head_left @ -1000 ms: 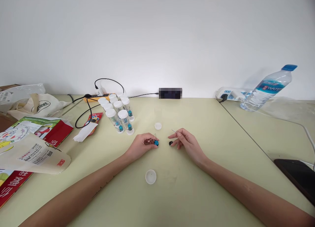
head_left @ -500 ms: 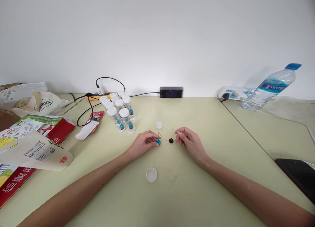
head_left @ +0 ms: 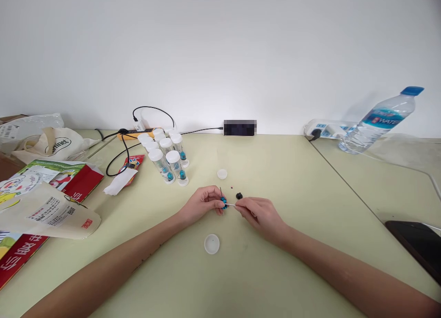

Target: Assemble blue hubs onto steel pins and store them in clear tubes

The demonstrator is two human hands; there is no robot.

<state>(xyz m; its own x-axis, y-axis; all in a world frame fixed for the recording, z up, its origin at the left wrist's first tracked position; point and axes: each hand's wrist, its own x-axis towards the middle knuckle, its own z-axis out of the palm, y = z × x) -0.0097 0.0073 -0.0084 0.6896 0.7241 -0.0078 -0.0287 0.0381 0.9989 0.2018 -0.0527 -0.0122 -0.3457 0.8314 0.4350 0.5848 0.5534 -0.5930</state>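
Note:
A small blue part [head_left: 223, 203] with a dark wire standing up from it sits in the fingertips of my left hand [head_left: 203, 204]. In a pinch, my right hand [head_left: 260, 215] holds a thin metal rod [head_left: 229, 204], whose far end meets the blue part. Whether the rod goes into it I cannot tell. Just beyond my right fingers lies a small black knob-like piece [head_left: 239, 195], with a tiny red-and-dark bit [head_left: 232, 187] to its left. One white cap [head_left: 222, 174] lies behind my hands, another [head_left: 212, 244] in front of them.
Several clear tubes with white lids [head_left: 174, 158] and blue parts inside stand at back left. A paper cup [head_left: 69, 212] lies over packaging on the left. A water bottle [head_left: 382, 120] and phone [head_left: 413, 244] are at right. A dark-screened device [head_left: 240, 128] stands against the wall.
My right hand has moved left and slightly down, bringing the rod to the blue part. My left hand has lifted or turned the part a little, and its fingers now wrap around it.

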